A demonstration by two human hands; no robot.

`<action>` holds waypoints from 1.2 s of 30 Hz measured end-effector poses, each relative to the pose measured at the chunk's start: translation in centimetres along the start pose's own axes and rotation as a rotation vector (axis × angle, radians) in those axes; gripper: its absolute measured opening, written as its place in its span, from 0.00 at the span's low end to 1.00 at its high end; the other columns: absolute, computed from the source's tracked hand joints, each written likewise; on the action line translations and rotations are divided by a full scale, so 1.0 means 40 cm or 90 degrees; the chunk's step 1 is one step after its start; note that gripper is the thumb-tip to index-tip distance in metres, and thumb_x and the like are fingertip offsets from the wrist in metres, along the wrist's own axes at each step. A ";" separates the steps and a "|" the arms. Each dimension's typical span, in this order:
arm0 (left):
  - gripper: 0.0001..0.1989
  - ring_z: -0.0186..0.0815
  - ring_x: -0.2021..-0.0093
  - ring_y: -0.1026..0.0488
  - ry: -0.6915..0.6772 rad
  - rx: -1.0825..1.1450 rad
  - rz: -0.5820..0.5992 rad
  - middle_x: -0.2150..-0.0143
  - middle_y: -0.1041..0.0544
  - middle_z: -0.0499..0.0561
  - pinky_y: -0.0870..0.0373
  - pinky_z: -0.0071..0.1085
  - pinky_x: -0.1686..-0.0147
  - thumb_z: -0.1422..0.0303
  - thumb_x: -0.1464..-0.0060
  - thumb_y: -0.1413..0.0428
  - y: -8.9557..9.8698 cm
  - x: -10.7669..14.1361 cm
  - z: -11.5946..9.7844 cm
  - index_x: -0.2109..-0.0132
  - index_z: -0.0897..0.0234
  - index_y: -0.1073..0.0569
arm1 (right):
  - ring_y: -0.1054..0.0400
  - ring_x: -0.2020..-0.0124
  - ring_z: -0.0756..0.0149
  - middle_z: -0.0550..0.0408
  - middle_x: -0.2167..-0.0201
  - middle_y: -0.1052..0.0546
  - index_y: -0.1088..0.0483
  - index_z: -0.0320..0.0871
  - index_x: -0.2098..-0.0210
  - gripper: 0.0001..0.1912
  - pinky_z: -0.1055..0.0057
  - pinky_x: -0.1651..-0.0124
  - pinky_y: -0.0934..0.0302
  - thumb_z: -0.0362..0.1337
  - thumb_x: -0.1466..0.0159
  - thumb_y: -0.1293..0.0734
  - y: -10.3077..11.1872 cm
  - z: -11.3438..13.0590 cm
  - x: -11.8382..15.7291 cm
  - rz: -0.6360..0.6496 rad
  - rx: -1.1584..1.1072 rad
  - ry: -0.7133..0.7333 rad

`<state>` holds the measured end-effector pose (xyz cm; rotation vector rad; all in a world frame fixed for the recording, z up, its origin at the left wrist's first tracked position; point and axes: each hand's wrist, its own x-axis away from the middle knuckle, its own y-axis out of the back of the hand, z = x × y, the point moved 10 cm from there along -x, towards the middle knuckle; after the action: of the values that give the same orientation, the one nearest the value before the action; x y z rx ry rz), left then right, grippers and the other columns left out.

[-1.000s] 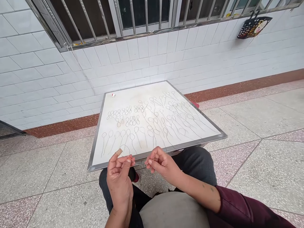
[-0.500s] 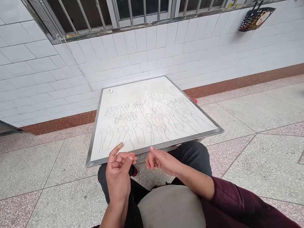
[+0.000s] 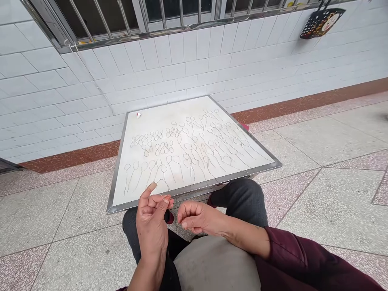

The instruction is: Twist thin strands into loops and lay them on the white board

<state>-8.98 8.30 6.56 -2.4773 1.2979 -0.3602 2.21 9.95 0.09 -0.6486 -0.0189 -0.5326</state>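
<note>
Over the table's near edge, my left hand point(image 3: 153, 214) pinches a thin wire point(image 3: 175, 211) between thumb and fingertip. A band of tan tape wraps its raised index finger. To its right, my right hand point(image 3: 195, 218) has its fingers curled closed at the other end of the same wire. Part of the wire arches up beside the taped finger. Beyond the hands, many thin wire pieces point(image 3: 164, 167) with a loop and a straight tail lie on the white table point(image 3: 169, 113). Several figure-eight wire pieces point(image 3: 160, 148) lie in rows at the left middle.
A small white and red object point(image 3: 138, 115) sits at the table's far left corner. The grey metal table rim point(image 3: 194, 187) runs just beyond my hands, above my knees. A tiled wall point(image 3: 176, 68) with barred windows stands behind; a dotted bag point(image 3: 321, 23) hangs at right.
My right hand has turned over and dropped slightly, moving a little left, with its thumb now lower. My left hand keeps its pinch on the wire. The view has shifted slightly.
</note>
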 end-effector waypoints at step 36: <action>0.30 0.32 0.70 0.24 0.009 -0.013 -0.018 0.74 0.24 0.42 0.27 0.31 0.59 0.69 0.59 0.28 0.040 -0.010 -0.041 0.47 0.63 0.23 | 0.40 0.76 0.72 0.60 0.76 0.28 0.28 0.44 0.71 0.20 0.73 0.72 0.46 0.55 0.41 0.27 0.176 0.046 0.039 -0.234 0.310 0.141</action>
<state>-10.98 7.52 7.41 -2.5164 1.2802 -0.3728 7.19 15.01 -2.16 -0.1044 -0.0581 -0.9171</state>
